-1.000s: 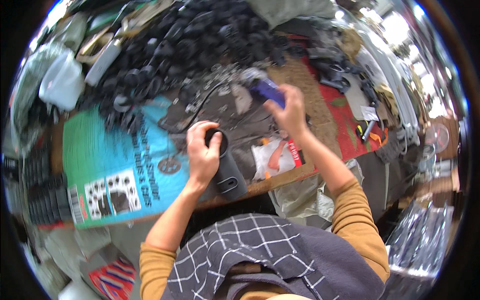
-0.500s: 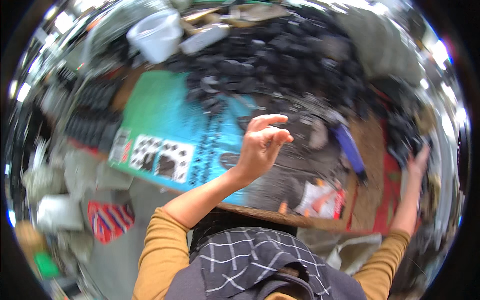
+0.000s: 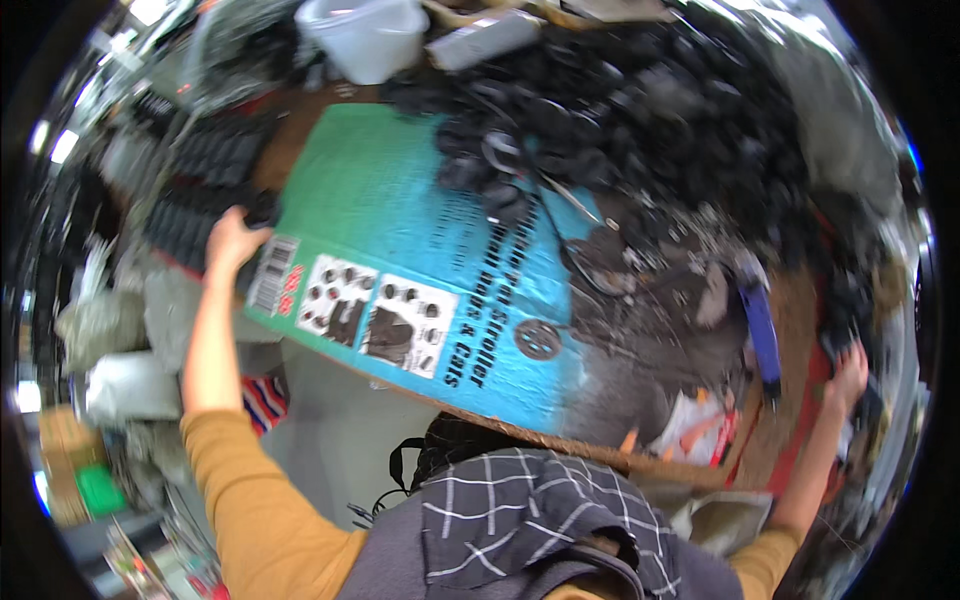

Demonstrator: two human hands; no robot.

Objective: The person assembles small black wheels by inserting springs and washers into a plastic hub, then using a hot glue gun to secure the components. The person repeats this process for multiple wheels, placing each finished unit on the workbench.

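My left hand (image 3: 234,245) is stretched out to the left, at the rows of black ridged parts (image 3: 205,222) beside the flat cardboard sheet (image 3: 350,210). Its thumb stands apart from the forefinger; the other fingers are partly hidden. Far out on the right, my right hand (image 3: 850,372) is among black pieces (image 3: 848,300) at the table's right side. Its fingers are curled, and what they hold, if anything, cannot be made out. The green and blue sheet lies between my hands, its right part smeared dark.
A big heap of black round parts (image 3: 640,100) covers the back. Behind stand a white bucket (image 3: 370,40) and a white box (image 3: 485,40). A purple-handled tool (image 3: 760,335) lies at right, near a white and red packet (image 3: 695,430). A thin black cable (image 3: 560,240) crosses the sheet.
My left hand has swung from above the middle of the sheet, where its fingers were curled, out to the black parts on the left. My right hand stays at the right side.
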